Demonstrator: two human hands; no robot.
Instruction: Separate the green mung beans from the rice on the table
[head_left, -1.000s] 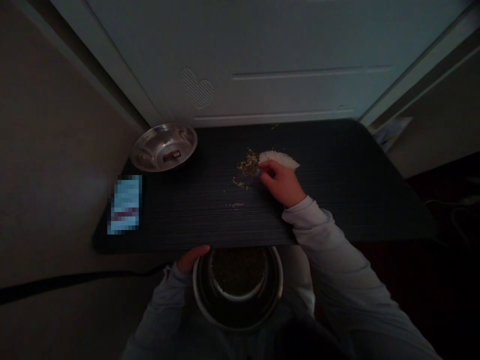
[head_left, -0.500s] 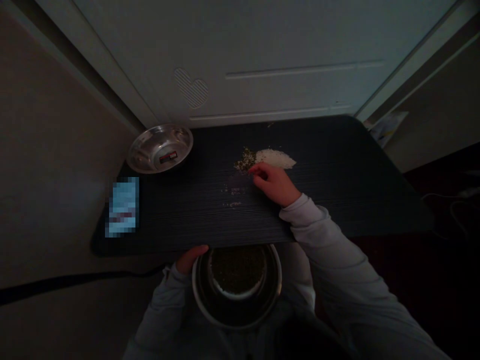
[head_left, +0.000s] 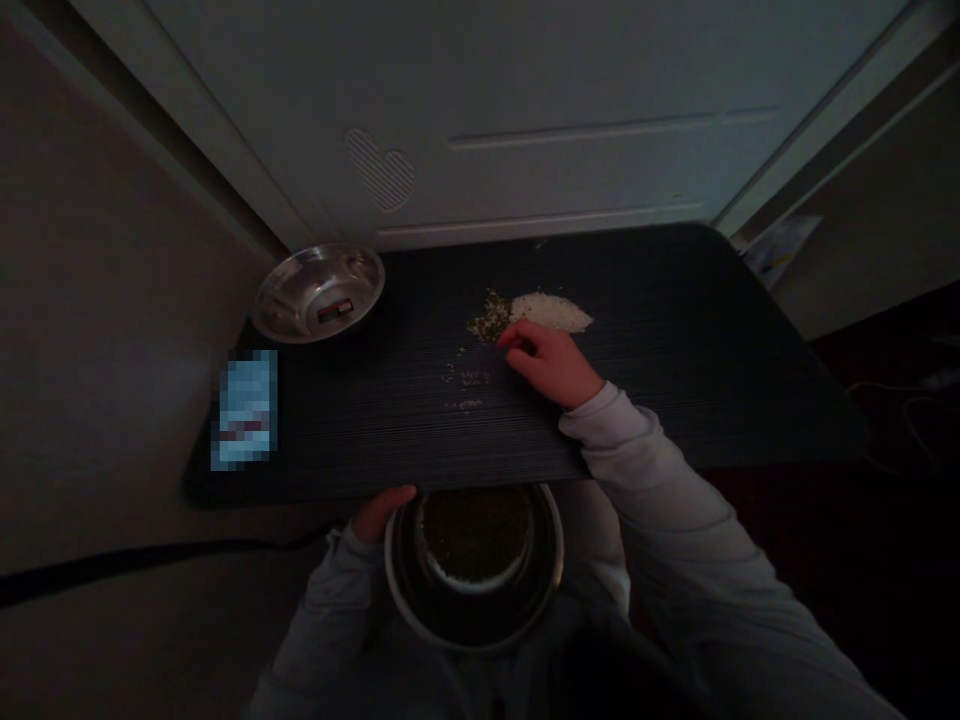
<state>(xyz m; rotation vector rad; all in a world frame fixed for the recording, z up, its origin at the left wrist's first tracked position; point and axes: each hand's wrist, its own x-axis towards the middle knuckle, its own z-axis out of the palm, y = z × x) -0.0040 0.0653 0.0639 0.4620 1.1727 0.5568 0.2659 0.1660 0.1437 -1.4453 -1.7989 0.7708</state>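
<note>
My right hand (head_left: 551, 362) is at the middle of the dark table (head_left: 712, 350), its thumb and index finger curled together in a pinch. Whatever lies between those fingertips is too small to make out. They are right beside a mixed patch of green and white grains (head_left: 491, 318), which adjoins a heap of white grains (head_left: 553, 312) resembling rice. Below the table's front edge, my left hand (head_left: 382, 512) grips the left rim of a large basin (head_left: 557, 570) on my lap. Inside the basin sits a smaller pale-rimmed bowl (head_left: 476, 586) filled with dark greenish grains.
A shiny metal basin (head_left: 319, 280) with a small dark label stands at the table's back left. In front of it a phone-like blurred bright rectangle (head_left: 246, 410) lies near the left edge. A few white grains (head_left: 469, 405) are scattered mid-table. A white door (head_left: 585, 180) rises behind.
The view has shifted slightly. My right hand's fingertips have moved only a little by the grain patch, and a few loose grains near it look rearranged. My left hand keeps its place.
</note>
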